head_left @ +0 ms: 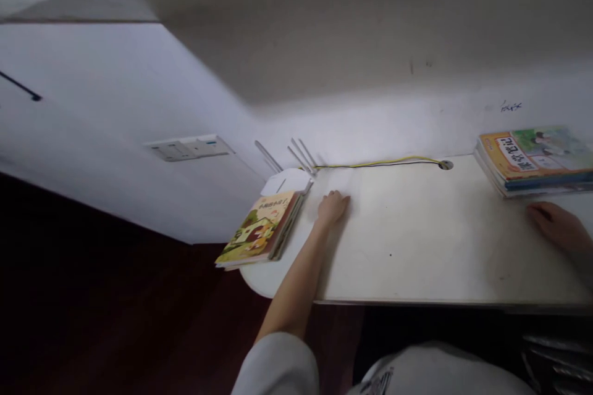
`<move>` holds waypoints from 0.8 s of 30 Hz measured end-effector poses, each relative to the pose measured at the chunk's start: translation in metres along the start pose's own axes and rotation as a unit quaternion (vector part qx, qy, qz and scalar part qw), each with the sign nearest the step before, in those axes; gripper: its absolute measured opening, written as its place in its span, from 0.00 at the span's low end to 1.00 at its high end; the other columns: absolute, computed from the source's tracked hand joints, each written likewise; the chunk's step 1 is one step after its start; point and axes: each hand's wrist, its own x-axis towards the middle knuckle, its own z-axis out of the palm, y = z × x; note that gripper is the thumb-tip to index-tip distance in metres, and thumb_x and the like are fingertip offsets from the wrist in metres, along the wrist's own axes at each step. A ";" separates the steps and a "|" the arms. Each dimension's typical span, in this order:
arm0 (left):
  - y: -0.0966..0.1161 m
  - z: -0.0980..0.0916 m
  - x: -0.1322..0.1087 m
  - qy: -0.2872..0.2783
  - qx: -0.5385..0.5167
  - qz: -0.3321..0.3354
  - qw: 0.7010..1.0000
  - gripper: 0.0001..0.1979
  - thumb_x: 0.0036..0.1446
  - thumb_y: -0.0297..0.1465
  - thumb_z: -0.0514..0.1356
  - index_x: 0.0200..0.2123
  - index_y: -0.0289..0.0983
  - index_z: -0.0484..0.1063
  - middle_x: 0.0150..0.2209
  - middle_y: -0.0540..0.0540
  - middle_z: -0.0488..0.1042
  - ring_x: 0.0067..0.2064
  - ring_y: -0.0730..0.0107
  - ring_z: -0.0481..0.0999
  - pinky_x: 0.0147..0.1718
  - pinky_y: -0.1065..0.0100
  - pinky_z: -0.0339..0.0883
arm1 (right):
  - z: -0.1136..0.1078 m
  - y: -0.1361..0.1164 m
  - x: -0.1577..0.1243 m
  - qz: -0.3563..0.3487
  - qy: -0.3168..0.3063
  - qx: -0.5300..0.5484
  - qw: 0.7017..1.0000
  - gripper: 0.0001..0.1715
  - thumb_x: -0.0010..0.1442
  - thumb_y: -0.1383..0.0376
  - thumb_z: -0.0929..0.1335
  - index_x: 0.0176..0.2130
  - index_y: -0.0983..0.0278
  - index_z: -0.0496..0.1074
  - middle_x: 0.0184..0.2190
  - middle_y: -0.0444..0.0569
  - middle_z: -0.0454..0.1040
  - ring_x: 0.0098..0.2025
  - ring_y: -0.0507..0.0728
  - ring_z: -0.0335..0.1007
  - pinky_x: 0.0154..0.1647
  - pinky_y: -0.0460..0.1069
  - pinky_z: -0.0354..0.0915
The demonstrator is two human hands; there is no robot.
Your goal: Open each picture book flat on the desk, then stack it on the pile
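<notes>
On the white desk, my left hand presses down with its fingers curled under and the thumb to the right. Whatever is beneath those fingers, if anything, is hidden; the surface around them looks pale and slightly blurred. To its left lies a stack of picture books, apart from the hand. My right hand rests at the right, loosely curled, with no object visible in it. Just beyond it is another stack of books, with an orange and green cover on top.
A white router with several upright antennas stands at the back left corner. Yellow and black cables run along the wall to a round cable hole. A socket panel is on the side wall. The desk's left end is rounded.
</notes>
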 end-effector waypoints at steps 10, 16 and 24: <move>-0.008 -0.021 -0.013 0.037 -0.042 -0.033 0.998 0.17 0.61 0.25 0.45 0.43 0.27 0.73 0.46 0.27 0.75 0.48 0.49 0.76 0.44 0.56 0.68 | 0.011 -0.028 -0.013 -0.070 0.022 0.012 0.997 0.18 0.58 0.44 0.59 0.34 0.49 0.69 0.35 0.54 0.76 0.36 0.69 0.73 0.38 0.67 0.69; 0.037 -0.070 -0.056 0.080 -0.136 0.029 0.987 0.14 0.63 0.30 0.48 0.44 0.33 0.71 0.40 0.38 0.78 0.41 0.62 0.79 0.40 0.65 0.69 | 0.040 -0.146 -0.052 -0.240 0.020 0.024 0.970 0.22 0.65 0.55 0.59 0.56 0.57 0.63 0.48 0.55 0.71 0.51 0.67 0.69 0.53 0.63 0.66; 0.110 -0.117 -0.158 0.007 -0.682 0.293 0.670 0.20 0.61 0.40 0.54 0.53 0.37 0.67 0.21 0.55 0.69 0.20 0.76 0.70 0.23 0.73 0.65 | 0.049 -0.273 -0.087 -0.237 0.211 0.098 0.943 0.48 0.62 0.59 0.65 0.68 0.58 0.31 0.66 0.60 0.48 0.66 0.69 0.49 0.59 0.67 0.59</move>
